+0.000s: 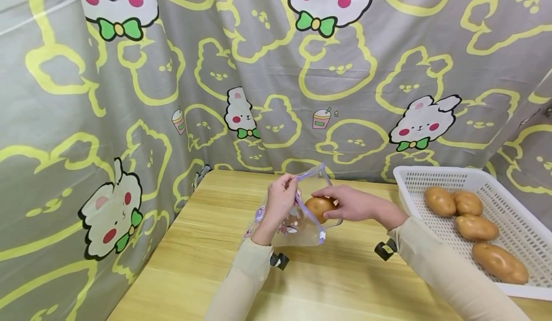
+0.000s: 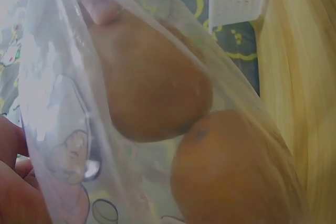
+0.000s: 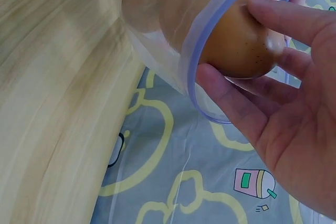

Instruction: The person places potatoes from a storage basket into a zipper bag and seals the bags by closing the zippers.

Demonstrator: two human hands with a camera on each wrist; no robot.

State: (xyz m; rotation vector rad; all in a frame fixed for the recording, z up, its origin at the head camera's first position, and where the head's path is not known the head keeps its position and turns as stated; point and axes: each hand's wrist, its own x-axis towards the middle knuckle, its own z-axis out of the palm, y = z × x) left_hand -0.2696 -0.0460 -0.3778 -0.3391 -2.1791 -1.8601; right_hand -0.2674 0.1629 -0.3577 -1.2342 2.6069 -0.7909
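My left hand (image 1: pixel 281 199) pinches the purple-edged rim of a clear zip bag (image 1: pixel 297 230) printed with small cartoon figures. The bag's mouth gapes toward the right. My right hand (image 1: pixel 354 203) grips a brown potato (image 1: pixel 319 208) with thumb and fingers, and the potato is partly through the opening. In the right wrist view the fingertips (image 3: pixel 210 77) lie right at the purple rim. Through the plastic, the left wrist view shows another potato (image 2: pixel 231 171) inside the bag, close against the held one.
A white perforated basket (image 1: pixel 403 175) with several potatoes (image 1: pixel 500 262) stands at the right on the wooden table (image 1: pixel 181 263). A grey curtain (image 1: pixel 267 81) with cartoon prints hangs behind the table and along its left side. Each wrist wears a small black device (image 1: pixel 279 261).
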